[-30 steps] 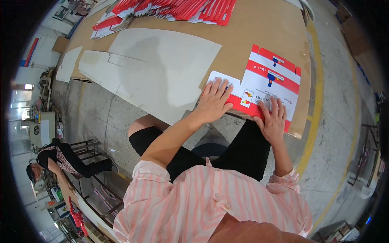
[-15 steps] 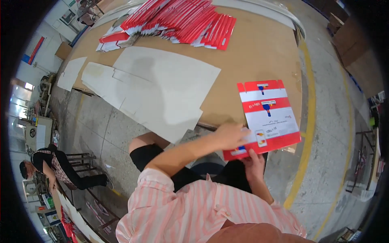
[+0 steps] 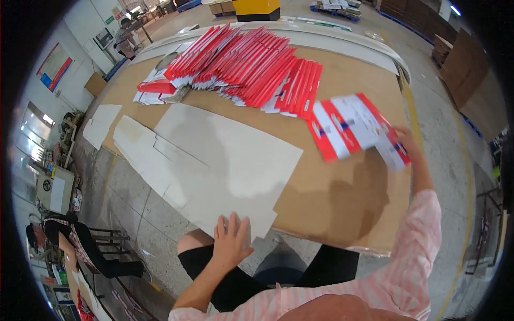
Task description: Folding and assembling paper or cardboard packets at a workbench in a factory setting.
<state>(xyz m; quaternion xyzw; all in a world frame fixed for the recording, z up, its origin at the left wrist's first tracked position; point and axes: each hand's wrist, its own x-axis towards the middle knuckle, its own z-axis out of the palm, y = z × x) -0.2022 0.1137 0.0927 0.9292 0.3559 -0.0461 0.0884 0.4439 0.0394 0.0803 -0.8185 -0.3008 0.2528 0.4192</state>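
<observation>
Red-and-white card fills the right hand: it grips one flat printed carton by its right edge, over the right side of the table. Blur over the fingers makes it hard to tell just where the thumb sits. The carton is tilted, its far-left corner close to the near-right end of the pile, and a shadow falls on the brown board nearer the person.

The left hand holds nothing; palm down, fingers a little apart, it rests at the near end of a large white sheet. That sheet spreads over the left half of the board and juts past its near edge. A smaller white sheet lies farther left.

Beyond the large sheet, a pile of folded red-and-white cartons leans in overlapping rows across the far middle. Farther still stands a yellow-and-black box. At the left, well apart, a co-worker bends over another table; a second person is at the far left.
</observation>
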